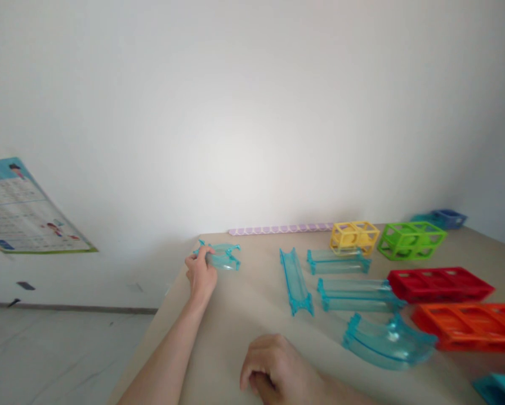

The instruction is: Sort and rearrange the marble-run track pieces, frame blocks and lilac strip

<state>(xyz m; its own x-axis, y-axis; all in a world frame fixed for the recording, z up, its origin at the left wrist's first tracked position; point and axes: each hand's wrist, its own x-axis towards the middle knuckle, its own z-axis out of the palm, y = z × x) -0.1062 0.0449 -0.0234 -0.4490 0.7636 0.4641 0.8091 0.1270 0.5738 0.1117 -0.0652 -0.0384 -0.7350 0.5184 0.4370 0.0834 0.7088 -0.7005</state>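
My left hand (201, 270) reaches to the far left corner of the table, its fingers closed on the left end of a clear blue curved track piece (224, 260) that lies on the tabletop. Near the front, my right hand (273, 365) rests with its fingers curled inward; nothing shows in them. Between the hands and the coloured blocks is a straight clear blue track (295, 281), lying lengthwise. To its right lie two more straight tracks (339, 261) (357, 295), and a curved track (387, 340) is closer to me.
Yellow (353, 236), green (412, 240), red (440, 284) and orange (472, 326) frame blocks stand on the right. A purple patterned strip (281, 229) runs along the wall. Blue pieces (448, 218) sit in the far right corner. The table's left edge drops to the floor.
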